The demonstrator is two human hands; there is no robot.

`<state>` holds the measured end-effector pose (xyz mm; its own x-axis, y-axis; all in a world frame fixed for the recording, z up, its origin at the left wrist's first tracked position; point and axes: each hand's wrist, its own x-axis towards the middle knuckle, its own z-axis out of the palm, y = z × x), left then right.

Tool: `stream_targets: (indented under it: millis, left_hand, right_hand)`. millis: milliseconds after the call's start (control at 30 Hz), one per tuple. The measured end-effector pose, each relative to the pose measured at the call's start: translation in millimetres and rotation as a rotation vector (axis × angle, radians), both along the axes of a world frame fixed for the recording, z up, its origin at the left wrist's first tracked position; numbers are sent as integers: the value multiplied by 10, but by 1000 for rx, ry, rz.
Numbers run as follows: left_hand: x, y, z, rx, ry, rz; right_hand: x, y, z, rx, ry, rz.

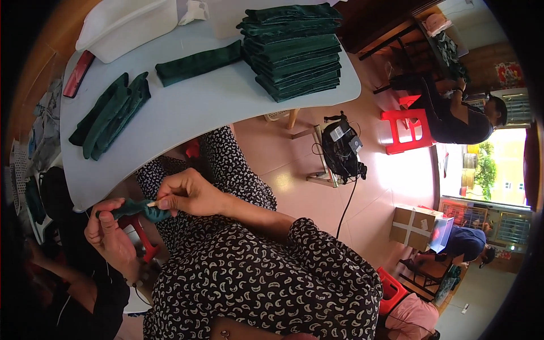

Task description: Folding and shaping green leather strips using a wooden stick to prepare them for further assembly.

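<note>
My left hand [110,232] holds one end of a dark green velvety fabric piece [131,208] between thumb and fingers. My right hand [190,194] pinches the other end, along with a thin pale stick-like piece [152,203] that sticks out of its fingertips. Both hands are over my lap, just off the edge of the white table [187,105]. On that table lie a few loose green fabric strips [110,116], a single flat green strip [199,63], and a tall stack of folded green strips [297,56].
A white plastic bin [130,28] and a red box [79,73] rest on the table. A black bag with cables [341,147] sits on a metal-legged stool. Red stools [408,129], a cardboard box [410,226] and seated people [462,116] are to the right; another person's arm [73,283] is close at left.
</note>
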<state>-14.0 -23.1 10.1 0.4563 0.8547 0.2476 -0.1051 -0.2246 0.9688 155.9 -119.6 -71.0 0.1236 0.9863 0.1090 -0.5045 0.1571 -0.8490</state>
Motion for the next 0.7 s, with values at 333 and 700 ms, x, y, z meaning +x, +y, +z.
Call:
stream_targets:
  millis: [333,700]
  left_hand:
    - [166,-121,297,-61,195,-73]
    - [54,-118,372,97,193,65]
  right_hand:
    - [148,-60,-104,-267,266,432]
    - [-13,70,-101,-73,-33,106]
